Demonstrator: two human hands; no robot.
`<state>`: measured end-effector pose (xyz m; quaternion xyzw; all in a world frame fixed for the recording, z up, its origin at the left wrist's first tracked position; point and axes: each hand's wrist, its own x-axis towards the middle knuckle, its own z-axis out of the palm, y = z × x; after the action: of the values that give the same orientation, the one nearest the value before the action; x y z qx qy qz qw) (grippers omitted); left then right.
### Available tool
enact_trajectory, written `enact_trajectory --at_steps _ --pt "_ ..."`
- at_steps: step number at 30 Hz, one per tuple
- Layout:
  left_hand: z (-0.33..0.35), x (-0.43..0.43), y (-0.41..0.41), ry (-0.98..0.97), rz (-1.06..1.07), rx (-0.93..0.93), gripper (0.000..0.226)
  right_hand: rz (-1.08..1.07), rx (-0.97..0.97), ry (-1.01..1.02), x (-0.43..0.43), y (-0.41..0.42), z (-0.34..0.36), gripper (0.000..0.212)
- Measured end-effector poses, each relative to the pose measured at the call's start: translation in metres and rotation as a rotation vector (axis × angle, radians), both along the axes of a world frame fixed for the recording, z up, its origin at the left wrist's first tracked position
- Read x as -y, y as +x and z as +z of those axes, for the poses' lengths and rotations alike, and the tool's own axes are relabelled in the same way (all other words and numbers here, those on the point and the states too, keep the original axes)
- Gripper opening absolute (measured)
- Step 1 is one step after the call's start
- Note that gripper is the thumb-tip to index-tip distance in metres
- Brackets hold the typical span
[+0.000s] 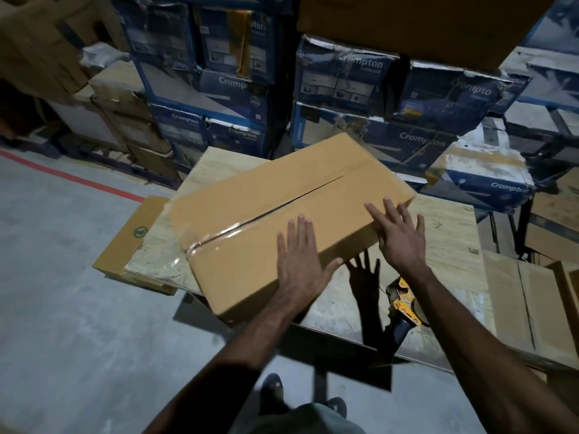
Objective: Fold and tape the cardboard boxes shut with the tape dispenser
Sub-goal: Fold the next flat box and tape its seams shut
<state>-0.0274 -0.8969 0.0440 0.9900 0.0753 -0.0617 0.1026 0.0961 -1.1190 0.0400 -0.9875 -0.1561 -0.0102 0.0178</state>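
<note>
Floor (62, 308): grey concrete, marked by a red line (72, 177) running diagonally at left. Rear: blue printed cartons (200, 89) stacked several high, many crushed or torn. Plain brown cartons (125, 120) stacked to their left. Surface (448, 233): pale wood board, scuffed. Flattened cardboard (131, 233) protrudes beneath its left edge. Lighting dim, with hard shadows.

Cardboard box (282, 214), flaps closed, set askew on wooden table (445, 245); clear tape (216, 238) seen on the seam's left end only. Left hand (299, 261) laid flat on top; right hand (401, 236) spread at the near edge. Tape dispenser (404, 303) laid on the table. Blue cartons (423, 98) stacked behind.
</note>
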Motion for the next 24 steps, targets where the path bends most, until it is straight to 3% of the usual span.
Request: enact_trajectory --at_steps 2,5,7,9,13,17,20,24 --pt "0.003 0.02 0.007 0.007 -0.063 -0.027 0.111 -0.152 -0.037 0.21 -0.015 0.001 -0.003 0.068" --pt "0.011 0.03 0.013 -0.063 -0.15 -0.052 0.104 -0.407 -0.138 0.706 -0.046 -0.014 -0.005 0.057" --pt "0.02 0.012 0.017 -0.203 -0.21 -0.011 0.09 -0.545 -0.247 1.003 -0.07 -0.041 -0.004 0.063" --pt "0.032 -0.027 0.017 -0.328 -0.231 0.092 0.075 -0.587 -0.335 1.163 -0.089 -0.074 -0.003 0.075" --pt "0.051 -0.134 0.003 -0.096 -0.23 0.179 0.074 -0.495 -0.471 1.211 -0.111 -0.117 -0.01 0.095" --pt "0.044 -0.221 -0.013 -0.015 0.141 0.0 0.094 -0.425 -0.512 1.196 -0.117 -0.119 -0.007 0.089" --pt "0.029 -0.222 -0.032 -0.088 0.234 -0.077 0.101 -0.407 -0.53 1.173 -0.112 -0.103 -0.003 0.084" --pt "0.02 -0.157 -0.055 -0.033 0.316 0.035 0.099 -0.386 -0.429 1.002 -0.094 -0.045 -0.002 0.072"
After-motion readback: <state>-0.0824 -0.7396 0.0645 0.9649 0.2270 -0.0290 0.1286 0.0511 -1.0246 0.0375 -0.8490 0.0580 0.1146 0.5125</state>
